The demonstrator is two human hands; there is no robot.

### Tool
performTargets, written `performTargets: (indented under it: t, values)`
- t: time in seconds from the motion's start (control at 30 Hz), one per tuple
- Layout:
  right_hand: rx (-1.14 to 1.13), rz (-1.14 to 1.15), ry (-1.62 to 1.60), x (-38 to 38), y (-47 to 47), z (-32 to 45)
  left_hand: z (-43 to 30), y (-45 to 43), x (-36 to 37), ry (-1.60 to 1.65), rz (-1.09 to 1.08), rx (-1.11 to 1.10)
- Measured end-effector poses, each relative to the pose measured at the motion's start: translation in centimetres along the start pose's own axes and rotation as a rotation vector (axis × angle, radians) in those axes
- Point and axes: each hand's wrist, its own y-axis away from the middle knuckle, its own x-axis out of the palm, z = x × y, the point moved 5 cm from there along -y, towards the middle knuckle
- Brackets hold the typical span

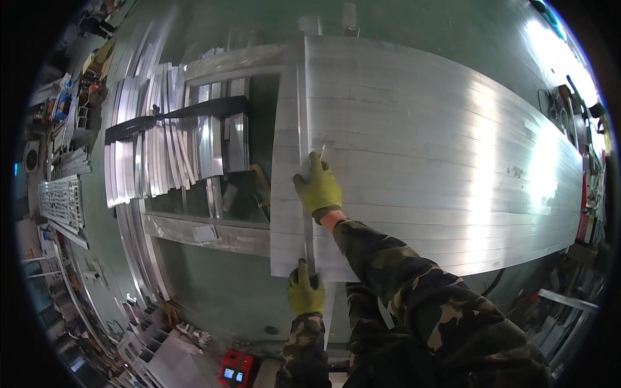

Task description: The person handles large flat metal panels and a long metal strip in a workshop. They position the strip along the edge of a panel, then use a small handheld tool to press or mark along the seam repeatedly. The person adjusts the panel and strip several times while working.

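Observation:
A long, narrow metal bar lies across a wide panel of joined metal strips, near the panel's left end. My left hand, in a yellow-green work glove, grips the bar's near end at the panel's front edge. Farther along, my right hand in a matching glove rests over the bar and panel, its thumb against the bar. From its fingers pokes a thin, pale pen-like stick, its tip close to a dark smudge on the panel. The fingers hide the rest of the stick.
Left of the panel, a frame with a wrapped rail carries stacked metal profiles, crossed by a black strap. A red device with lit screens stands on the floor below. Cluttered shelving lines the far right.

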Motion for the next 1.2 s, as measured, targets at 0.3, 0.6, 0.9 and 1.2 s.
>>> performTargets:
  t: [0.3,0.6,0.9,1.2]
  values:
    - [-0.014,-0.048,-0.044,3.0,-2.1,1.2,3.7,-4.0,-0.6,-0.025,-0.006,0.098]
    - [-0.002,-0.014,-0.035,3.7,-1.8,1.3,4.7,-5.0,-1.8,-0.043,0.009,0.109]
    - [-0.041,-0.038,-0.024,3.7,-2.1,1.5,4.6,-5.4,-1.8,0.004,-0.011,0.082]
    - [-0.191,-0.210,0.083,3.8,-3.2,0.3,6.0,-5.6,-2.3,0.139,0.040,0.062]
